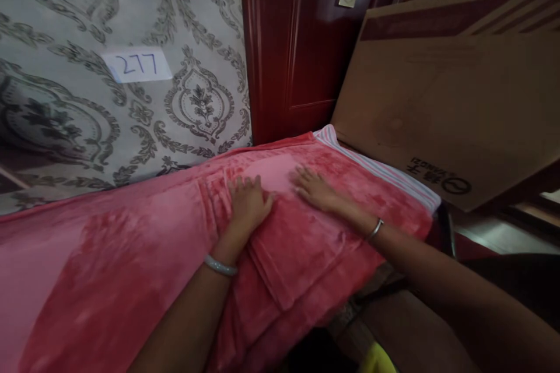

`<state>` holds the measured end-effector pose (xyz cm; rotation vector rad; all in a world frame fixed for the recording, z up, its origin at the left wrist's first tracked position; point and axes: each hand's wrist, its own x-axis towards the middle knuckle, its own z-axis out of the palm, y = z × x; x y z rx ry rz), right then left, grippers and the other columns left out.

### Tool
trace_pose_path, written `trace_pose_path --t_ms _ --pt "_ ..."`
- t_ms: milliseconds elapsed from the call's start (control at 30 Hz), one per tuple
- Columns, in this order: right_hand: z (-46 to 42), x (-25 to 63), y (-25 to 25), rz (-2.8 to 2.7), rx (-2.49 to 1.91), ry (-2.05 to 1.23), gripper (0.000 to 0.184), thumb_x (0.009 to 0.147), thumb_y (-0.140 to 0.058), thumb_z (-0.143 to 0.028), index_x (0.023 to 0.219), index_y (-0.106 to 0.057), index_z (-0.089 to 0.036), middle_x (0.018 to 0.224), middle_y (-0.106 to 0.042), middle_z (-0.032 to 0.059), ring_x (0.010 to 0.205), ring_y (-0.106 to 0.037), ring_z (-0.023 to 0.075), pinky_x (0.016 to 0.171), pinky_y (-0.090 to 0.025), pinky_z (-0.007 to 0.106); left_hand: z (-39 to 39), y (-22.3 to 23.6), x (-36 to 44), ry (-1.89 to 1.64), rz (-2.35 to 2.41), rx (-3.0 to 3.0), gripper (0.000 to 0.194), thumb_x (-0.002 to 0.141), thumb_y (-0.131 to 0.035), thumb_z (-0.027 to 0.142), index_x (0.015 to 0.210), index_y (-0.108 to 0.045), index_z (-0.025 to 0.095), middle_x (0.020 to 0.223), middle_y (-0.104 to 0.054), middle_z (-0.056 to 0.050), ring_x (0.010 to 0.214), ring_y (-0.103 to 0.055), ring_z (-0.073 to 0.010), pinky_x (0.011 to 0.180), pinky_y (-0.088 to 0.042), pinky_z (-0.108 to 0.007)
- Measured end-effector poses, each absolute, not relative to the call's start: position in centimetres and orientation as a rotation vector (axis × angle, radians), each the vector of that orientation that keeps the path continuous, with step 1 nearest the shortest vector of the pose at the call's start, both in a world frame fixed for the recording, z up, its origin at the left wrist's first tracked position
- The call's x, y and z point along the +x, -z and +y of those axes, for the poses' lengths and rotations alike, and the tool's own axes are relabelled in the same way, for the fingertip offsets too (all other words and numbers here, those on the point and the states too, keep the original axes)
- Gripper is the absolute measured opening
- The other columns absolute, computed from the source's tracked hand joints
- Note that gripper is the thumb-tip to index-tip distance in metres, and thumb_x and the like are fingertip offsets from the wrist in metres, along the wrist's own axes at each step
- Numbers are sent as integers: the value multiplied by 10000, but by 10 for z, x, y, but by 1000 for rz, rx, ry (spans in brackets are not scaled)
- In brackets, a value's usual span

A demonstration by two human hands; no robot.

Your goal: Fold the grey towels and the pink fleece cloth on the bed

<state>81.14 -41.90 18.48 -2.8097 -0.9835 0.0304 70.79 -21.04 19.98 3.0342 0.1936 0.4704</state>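
Note:
A folded pink-red plush garment [293, 268] lies on a larger plush cover [144, 280] of the same colour. Flat on the folded layers rests my left hand [247, 201], fingers spread, a pale bangle on its wrist. My right hand [315, 186] lies to its right on the cloth, fingers stretched out and slightly blurred, with a thin silver bracelet on that wrist. Neither hand grips anything. Whether the folded piece is a garment or a small blanket is hard to make out.
A striped cloth edge [385, 169] runs along the cover's far right side. Behind it leans a large cardboard box [446, 87]. Patterned wallpaper [201, 99] with a paper label [137, 64] reading 277 and a dark red wooden panel [297, 41] stand at the back.

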Motion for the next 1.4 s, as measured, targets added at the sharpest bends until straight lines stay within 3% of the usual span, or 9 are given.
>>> trace_pose_path --t_ms 100,233,367,633,833,1067,1167,1267,1400 --pt "-411 767 -173 -1197 -2787 -18 629 1054 -328 -507 1642 -239 -301 1708 -172 70 1576 -134 316 1220 -191 645 -230 -190 700 -331 -118 3028 780 941 -488 623 1584 -387 194 1619 -394 -191 1514 -284 -445 1220 -197 -666" --pt "-439 750 -156 -1066 -2855 18 668 1033 -373 -570 1636 -247 -313 1703 -201 73 1571 -155 323 1202 -215 669 -234 -170 697 -197 -297 3043 850 904 -467 740 1608 -335 282 1703 -226 -145 1553 -152 -465 1208 -152 -708" --pt "-480 755 -151 -727 -2887 -48 651 1040 -335 -580 1633 -260 -322 1706 -187 92 1555 -221 324 1172 -306 635 -230 -167 699 -198 -292 3055 885 893 -442 776 1615 -317 280 1704 -210 -163 1550 -141 -481 1192 -162 -725" --pt "-485 746 -155 -589 -2890 -43 665 1039 -327 -580 1638 -259 -298 1703 -203 105 1549 -244 317 1194 -280 600 -237 -175 699 -163 -288 3093 875 917 -403 758 1628 -279 262 1708 -189 -172 1552 -125 -480 1201 -135 -708" --pt "-486 746 -152 -604 -2911 -3 671 1033 -279 -597 1632 -275 -294 1692 -252 108 1528 -294 307 1178 -315 588 -247 -201 665 226 -333 3040 841 939 -391 724 1630 -265 261 1720 -145 -145 1565 -113 -444 1226 -139 -650" --pt "-490 749 -139 -665 -2909 40 686 1018 -240 -599 1625 -297 -284 1674 -301 119 1507 -330 328 1139 -368 618 -250 -192 571 302 -550 2905 803 966 -493 589 1630 -241 215 1706 -173 -182 1575 -146 -378 1245 -158 -615" --pt "-490 751 -140 -649 -2920 27 684 1014 -258 -586 1619 -318 -272 1680 -281 126 1517 -304 353 1131 -361 645 -239 -196 540 263 -562 2860 760 962 -535 562 1602 -327 208 1672 -289 -182 1558 -243 -333 1250 -226 -542" --pt "-482 744 -152 -614 -2951 80 665 1012 -295 -566 1589 -391 -251 1681 -269 145 1533 -240 406 1133 -304 707 -221 -210 510 140 -524 2824 607 1008 -460 507 1564 -411 268 1625 -415 -111 1536 -320 -254 1253 -260 -471" --pt "-449 710 -165 -875 -2839 214 633 1027 -295 -535 1596 -379 -271 1696 -226 132 1553 -190 387 1159 -262 703 -191 -215 470 -167 -80 2906 590 1015 -437 440 1569 -404 237 1632 -397 -121 1540 -310 -273 1266 -211 -553"
